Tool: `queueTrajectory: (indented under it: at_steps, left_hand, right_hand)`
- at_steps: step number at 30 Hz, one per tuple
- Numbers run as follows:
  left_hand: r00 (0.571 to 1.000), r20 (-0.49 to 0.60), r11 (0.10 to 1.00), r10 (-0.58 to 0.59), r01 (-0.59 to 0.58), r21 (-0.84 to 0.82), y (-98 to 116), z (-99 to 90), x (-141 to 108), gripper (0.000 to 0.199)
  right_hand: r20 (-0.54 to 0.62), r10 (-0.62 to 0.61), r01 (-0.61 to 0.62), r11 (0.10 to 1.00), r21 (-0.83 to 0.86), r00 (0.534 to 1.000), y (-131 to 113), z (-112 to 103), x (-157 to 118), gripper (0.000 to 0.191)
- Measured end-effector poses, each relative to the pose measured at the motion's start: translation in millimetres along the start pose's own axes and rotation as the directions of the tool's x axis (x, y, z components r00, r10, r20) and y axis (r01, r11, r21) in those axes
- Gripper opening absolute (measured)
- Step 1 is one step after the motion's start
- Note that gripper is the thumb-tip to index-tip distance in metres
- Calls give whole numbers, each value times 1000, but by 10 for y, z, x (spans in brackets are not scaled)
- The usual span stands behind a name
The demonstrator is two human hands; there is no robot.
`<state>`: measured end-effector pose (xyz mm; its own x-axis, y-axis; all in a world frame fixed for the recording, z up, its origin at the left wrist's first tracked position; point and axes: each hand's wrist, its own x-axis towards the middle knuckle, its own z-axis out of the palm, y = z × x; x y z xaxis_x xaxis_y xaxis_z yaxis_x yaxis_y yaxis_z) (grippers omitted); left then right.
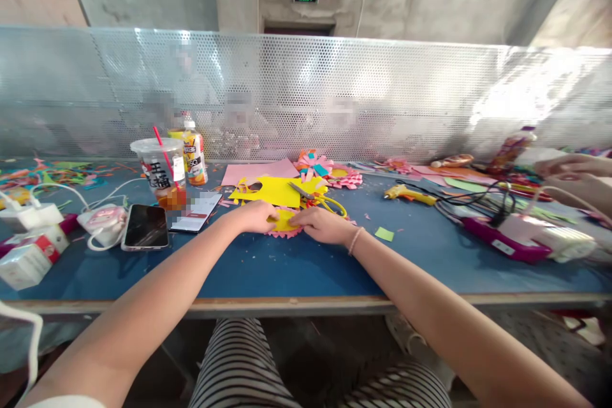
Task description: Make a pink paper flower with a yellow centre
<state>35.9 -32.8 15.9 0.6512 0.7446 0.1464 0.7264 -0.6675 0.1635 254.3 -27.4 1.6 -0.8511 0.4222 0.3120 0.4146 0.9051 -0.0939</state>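
Note:
A yellow paper piece [285,219] with a pink fringed edge lies low on the blue table between my hands. My left hand [259,217] has its fingers closed at the piece's left side. From the right, my right hand [325,224] rests its fingertips on the same piece, thumb and forefinger near its edge. Just beyond lies a yellow sheet [272,191] with a hole cut in it. Scissors with yellow handles [329,204] lie on the sheet's right part. Pink fringed paper flowers [344,176] and a pink sheet [258,172] are behind.
On the left are a cup with a red straw [160,169], a bottle [195,156], a dark phone [146,227] and chargers [102,223]. At right lie a yellow glue gun [408,194], cables, a purple power strip [507,242] and another person's hands [581,178].

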Motion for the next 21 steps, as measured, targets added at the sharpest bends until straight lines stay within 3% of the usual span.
queueTrajectory:
  at_steps: [4,10,18,21]
  left_hand:
    - [999,51,1000,-12,11,24,40,-62,-3,26]
    - [1000,9,999,-8,9,-36,-60,-164,-77,24]
    - [1000,-2,999,-22,22,47,-37,-120,-34,27]
    - [1000,-5,997,-30,30,66,-44,-109,-20,25]
  right_hand:
    - [24,-13,12,999,42,1000,14,-12,-6,41]
    - [-32,-57,57,998,-2,998,2,-69,-40,38]
    - [2,-64,64,996,-58,998,8,-57,-35,33]
    - [-39,-78,74,993,-96,996,-42,-68,-20,30]
